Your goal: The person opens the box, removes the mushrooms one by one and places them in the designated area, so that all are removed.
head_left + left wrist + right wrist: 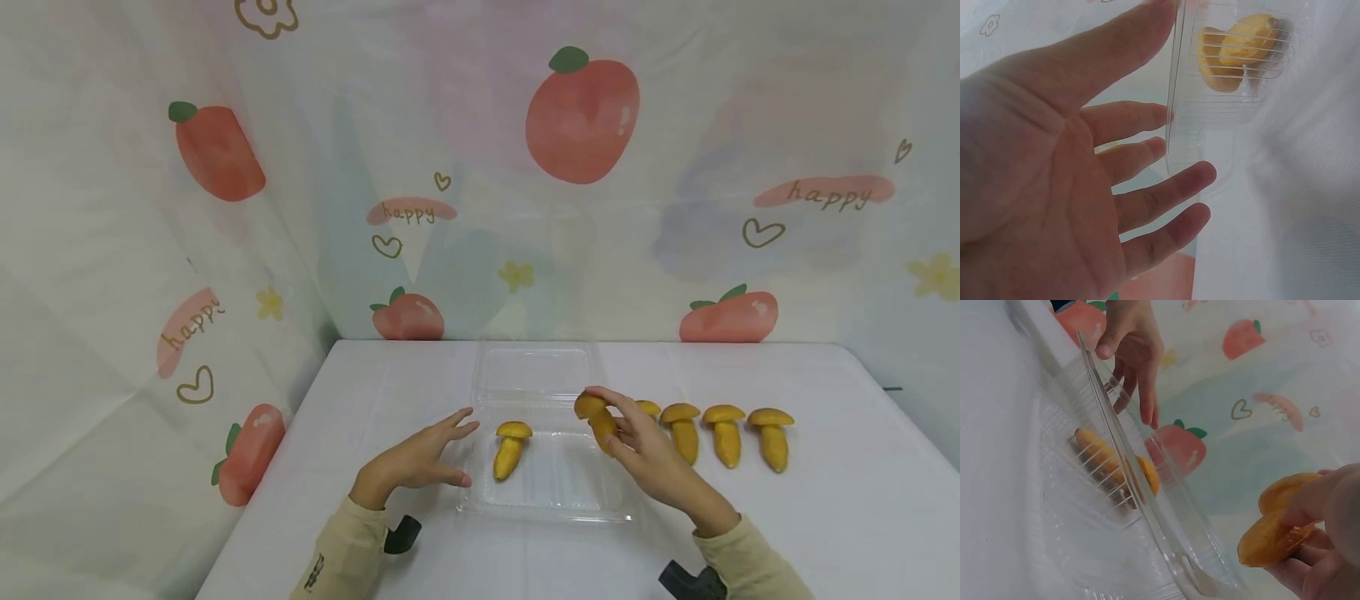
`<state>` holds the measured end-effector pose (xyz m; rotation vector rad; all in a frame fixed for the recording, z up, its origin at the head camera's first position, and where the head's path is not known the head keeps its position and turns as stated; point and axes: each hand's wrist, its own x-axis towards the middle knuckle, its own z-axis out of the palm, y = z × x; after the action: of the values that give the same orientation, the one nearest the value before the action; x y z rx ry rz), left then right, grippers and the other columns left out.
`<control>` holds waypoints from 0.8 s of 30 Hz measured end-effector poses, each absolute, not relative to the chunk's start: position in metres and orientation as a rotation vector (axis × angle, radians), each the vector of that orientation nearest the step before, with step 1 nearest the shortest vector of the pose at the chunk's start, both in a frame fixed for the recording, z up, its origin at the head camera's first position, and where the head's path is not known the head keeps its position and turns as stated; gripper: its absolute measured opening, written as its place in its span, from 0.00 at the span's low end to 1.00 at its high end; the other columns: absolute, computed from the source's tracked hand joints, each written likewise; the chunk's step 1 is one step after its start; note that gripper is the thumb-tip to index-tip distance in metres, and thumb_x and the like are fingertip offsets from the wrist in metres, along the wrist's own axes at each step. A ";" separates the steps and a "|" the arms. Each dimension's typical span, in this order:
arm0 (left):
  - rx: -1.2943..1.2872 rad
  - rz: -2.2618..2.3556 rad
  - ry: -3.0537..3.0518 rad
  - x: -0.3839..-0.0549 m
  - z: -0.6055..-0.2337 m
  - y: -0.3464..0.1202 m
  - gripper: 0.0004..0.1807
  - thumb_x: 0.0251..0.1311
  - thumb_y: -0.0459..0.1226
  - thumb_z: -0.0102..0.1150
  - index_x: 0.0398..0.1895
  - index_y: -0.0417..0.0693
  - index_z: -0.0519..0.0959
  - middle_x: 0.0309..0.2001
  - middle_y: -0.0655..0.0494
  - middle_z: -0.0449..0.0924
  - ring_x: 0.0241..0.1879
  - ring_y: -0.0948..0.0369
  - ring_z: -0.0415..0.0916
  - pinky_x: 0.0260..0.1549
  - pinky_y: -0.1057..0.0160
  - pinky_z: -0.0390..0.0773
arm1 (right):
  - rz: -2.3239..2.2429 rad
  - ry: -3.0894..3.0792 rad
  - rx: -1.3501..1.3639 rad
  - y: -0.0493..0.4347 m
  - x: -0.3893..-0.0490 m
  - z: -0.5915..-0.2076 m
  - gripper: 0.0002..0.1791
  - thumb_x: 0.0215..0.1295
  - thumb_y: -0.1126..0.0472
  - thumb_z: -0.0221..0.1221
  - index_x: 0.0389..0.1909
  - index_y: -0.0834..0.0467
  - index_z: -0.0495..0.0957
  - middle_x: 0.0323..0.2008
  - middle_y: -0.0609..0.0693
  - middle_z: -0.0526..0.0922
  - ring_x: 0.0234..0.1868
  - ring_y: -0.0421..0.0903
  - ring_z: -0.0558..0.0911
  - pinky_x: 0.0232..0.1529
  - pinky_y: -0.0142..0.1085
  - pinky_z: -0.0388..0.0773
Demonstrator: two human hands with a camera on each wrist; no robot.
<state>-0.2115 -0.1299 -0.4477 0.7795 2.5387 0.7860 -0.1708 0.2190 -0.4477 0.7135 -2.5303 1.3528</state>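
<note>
My right hand (651, 454) pinches a yellow mushroom (596, 417) between thumb and fingers, over the right side of a clear plastic box (555, 508). In the right wrist view the held mushroom (1275, 531) is tilted, its cap toward the fingertips. Another yellow mushroom (508, 457) lies in the left part of the box, cap toward the back. Beside the box's left wall is my left hand (416, 458), its fingers spread and holding nothing. The left wrist view shows this hand's palm (1041, 175), with fingertips right at the box wall.
Several more yellow mushrooms (726, 437) stand in a row right of the box, one partly hidden behind my right hand. The box's lid (534, 371) lies folded open toward the back. A printed cloth (480, 167) hangs behind the white table (840, 500).
</note>
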 end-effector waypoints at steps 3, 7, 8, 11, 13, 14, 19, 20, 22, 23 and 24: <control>0.777 0.785 2.541 -0.212 -0.448 -0.130 0.47 0.57 0.43 0.74 0.78 0.45 0.61 0.82 0.48 0.48 0.80 0.45 0.52 0.74 0.39 0.59 | 1.373 -2.524 0.697 0.221 -0.169 -0.447 0.37 0.65 0.79 0.52 0.74 0.55 0.63 0.67 0.61 0.73 0.57 0.46 0.82 0.50 0.35 0.85; 0.772 0.784 2.541 -0.211 -0.448 -0.130 0.47 0.57 0.43 0.74 0.78 0.45 0.61 0.82 0.48 0.48 0.80 0.45 0.52 0.74 0.39 0.59 | 1.433 -2.495 0.710 0.226 -0.168 -0.447 0.34 0.67 0.78 0.53 0.73 0.57 0.64 0.61 0.63 0.75 0.52 0.35 0.81 0.42 0.27 0.83; 0.768 0.785 2.541 -0.211 -0.448 -0.130 0.47 0.57 0.43 0.74 0.78 0.45 0.61 0.82 0.48 0.48 0.80 0.45 0.52 0.74 0.39 0.59 | 1.444 -2.483 0.720 0.227 -0.168 -0.447 0.34 0.67 0.78 0.52 0.73 0.57 0.64 0.61 0.63 0.75 0.52 0.32 0.80 0.42 0.25 0.82; 0.772 0.782 2.540 -0.211 -0.447 -0.129 0.47 0.57 0.42 0.74 0.78 0.44 0.61 0.82 0.48 0.48 0.80 0.45 0.52 0.74 0.39 0.59 | 1.440 -2.449 0.752 0.232 -0.169 -0.447 0.32 0.68 0.78 0.53 0.72 0.61 0.63 0.62 0.62 0.74 0.55 0.27 0.77 0.50 0.20 0.78; 0.775 0.786 2.537 -0.210 -0.446 -0.129 0.47 0.57 0.42 0.74 0.78 0.44 0.61 0.82 0.48 0.48 0.80 0.45 0.52 0.74 0.38 0.59 | 1.438 -2.431 0.765 0.234 -0.169 -0.446 0.32 0.68 0.78 0.53 0.72 0.62 0.63 0.63 0.62 0.74 0.56 0.26 0.76 0.53 0.19 0.77; 0.774 0.788 2.536 -0.210 -0.446 -0.129 0.47 0.57 0.42 0.74 0.78 0.44 0.61 0.82 0.48 0.48 0.80 0.45 0.52 0.74 0.38 0.59 | 1.435 -2.429 0.765 0.235 -0.169 -0.445 0.32 0.68 0.78 0.54 0.72 0.61 0.63 0.63 0.62 0.74 0.57 0.25 0.75 0.54 0.18 0.76; 0.775 0.786 2.534 -0.210 -0.445 -0.130 0.47 0.58 0.42 0.73 0.78 0.44 0.60 0.82 0.48 0.48 0.80 0.44 0.52 0.74 0.38 0.59 | 1.401 -2.465 0.726 0.238 -0.167 -0.442 0.33 0.68 0.76 0.55 0.73 0.58 0.64 0.63 0.60 0.76 0.54 0.27 0.77 0.55 0.21 0.78; 0.777 0.784 2.535 -0.210 -0.445 -0.130 0.47 0.58 0.42 0.73 0.78 0.44 0.60 0.82 0.48 0.48 0.80 0.44 0.52 0.74 0.38 0.59 | 1.394 -2.472 0.717 0.239 -0.167 -0.441 0.33 0.69 0.76 0.55 0.73 0.58 0.64 0.63 0.60 0.76 0.54 0.27 0.77 0.55 0.21 0.78; 0.780 0.784 2.536 -0.210 -0.445 -0.130 0.47 0.58 0.42 0.73 0.78 0.44 0.60 0.82 0.48 0.48 0.80 0.44 0.52 0.74 0.38 0.59 | 1.364 -2.486 0.699 0.241 -0.166 -0.439 0.32 0.68 0.76 0.55 0.73 0.58 0.64 0.62 0.60 0.76 0.54 0.26 0.77 0.55 0.21 0.78; 0.780 0.784 2.535 -0.210 -0.445 -0.130 0.47 0.58 0.42 0.73 0.78 0.44 0.60 0.82 0.48 0.48 0.80 0.44 0.52 0.74 0.38 0.60 | 1.350 -2.491 0.690 0.242 -0.166 -0.438 0.32 0.68 0.76 0.56 0.73 0.58 0.64 0.62 0.61 0.76 0.54 0.25 0.76 0.55 0.21 0.78; 0.779 0.786 2.534 -0.210 -0.445 -0.130 0.47 0.58 0.42 0.73 0.78 0.44 0.60 0.82 0.48 0.48 0.80 0.44 0.52 0.74 0.38 0.60 | 1.340 -2.496 0.680 0.243 -0.166 -0.437 0.32 0.68 0.76 0.56 0.73 0.58 0.64 0.62 0.61 0.76 0.54 0.24 0.75 0.54 0.20 0.77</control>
<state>-0.2100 -0.1302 -0.4453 0.7787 2.5337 0.7856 -0.1658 0.2432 -0.4367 0.6799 -2.4964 1.3401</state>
